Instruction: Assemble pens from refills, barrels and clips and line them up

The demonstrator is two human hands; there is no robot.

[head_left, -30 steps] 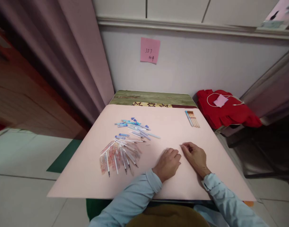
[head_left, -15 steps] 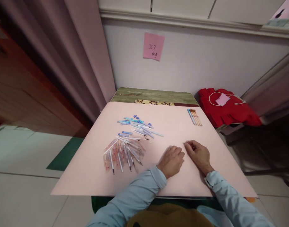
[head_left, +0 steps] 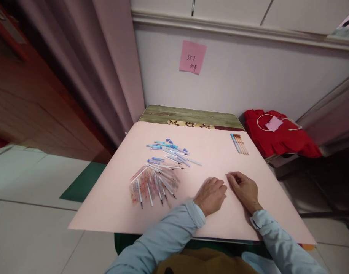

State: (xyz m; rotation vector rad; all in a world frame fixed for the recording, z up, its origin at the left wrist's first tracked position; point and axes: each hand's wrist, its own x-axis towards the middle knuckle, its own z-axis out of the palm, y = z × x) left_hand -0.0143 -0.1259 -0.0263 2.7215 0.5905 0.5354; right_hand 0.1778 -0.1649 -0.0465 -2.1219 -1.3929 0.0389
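Observation:
My left hand (head_left: 212,195) lies palm down on the pink table sheet (head_left: 208,152), its fingers loosely bent and slightly apart, holding nothing I can see. To its right, my right hand (head_left: 245,191) rests on its side with thumb and forefinger pinched. A small pale tip pokes out of that pinch, too small to name. Left of both hands are loose pen parts: white ink refills (head_left: 150,194) over clear patterned pen barrels (head_left: 134,192), and behind them blue pen pieces (head_left: 156,159) with dark blue caps (head_left: 169,141). Several pens (head_left: 239,144) lie side by side at the back right.
A green wood-look tabletop (head_left: 191,113) shows behind the sheet. On the wall hangs a pink note (head_left: 192,57). Red fabric (head_left: 279,140) with a white cable sits to the right of the table. A mauve curtain (head_left: 111,57) hangs at the left.
The whole view has shifted slightly, so the table and hands appear a little farther right. Both hands keep nearly the same pose and place on the sheet.

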